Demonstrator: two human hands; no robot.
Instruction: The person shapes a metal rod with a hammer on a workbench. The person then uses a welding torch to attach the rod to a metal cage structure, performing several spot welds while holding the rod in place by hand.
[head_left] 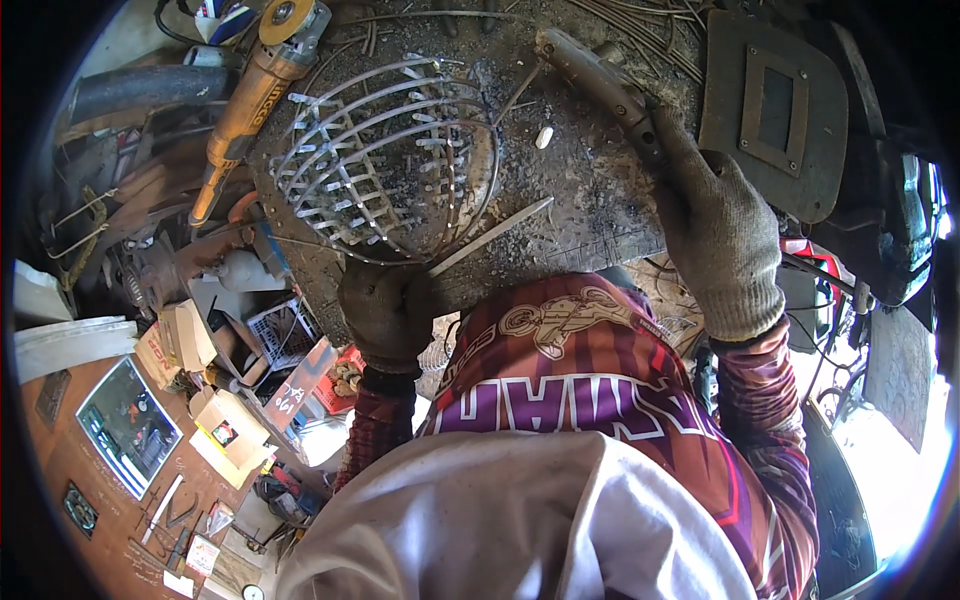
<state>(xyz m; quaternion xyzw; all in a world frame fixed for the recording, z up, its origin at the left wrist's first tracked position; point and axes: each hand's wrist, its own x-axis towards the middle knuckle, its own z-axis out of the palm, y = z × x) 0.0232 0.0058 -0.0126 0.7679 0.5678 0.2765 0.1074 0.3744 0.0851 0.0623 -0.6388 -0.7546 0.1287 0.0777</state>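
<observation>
Your left hand (385, 305), in a dark glove, is closed on the near rim of the wire grille (385, 160) — it lies flat on the scorched tabletop (590, 190). Your right hand (718, 235), in a grey glove, grips the electrode holder (600, 85) — its tip points toward the grille. A grinder (255, 95) lies left, a welding mask (775, 110) right.
</observation>
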